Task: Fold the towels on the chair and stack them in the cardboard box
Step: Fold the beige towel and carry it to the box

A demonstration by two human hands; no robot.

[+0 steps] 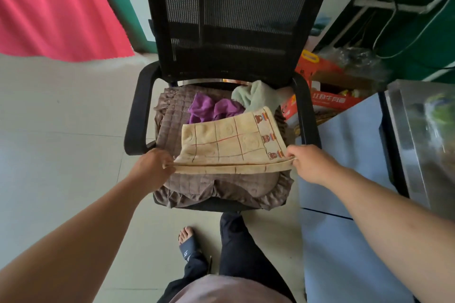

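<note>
A cream towel point(229, 140) with red grid lines and small bear prints is stretched over the seat of a black mesh office chair point(231, 19). My left hand point(152, 167) pinches its near left corner and my right hand point(312, 162) pinches its near right corner; the near edge looks doubled over. Behind it on the brown quilted seat cushion point(172, 118) lie a crumpled purple towel point(211, 108) and a pale green towel point(256, 96). A red and orange cardboard box point(327, 98) stands on the floor to the right of the chair, partly hidden by the armrest.
A pale blue cabinet point(344, 179) with a steel top point(423, 130) stands close on the right. A pink curtain point(56, 7) hangs at the far left. Plastic bags point(354, 59) and cables lie behind the box. My legs and a sandalled foot point(189, 243) are below the chair.
</note>
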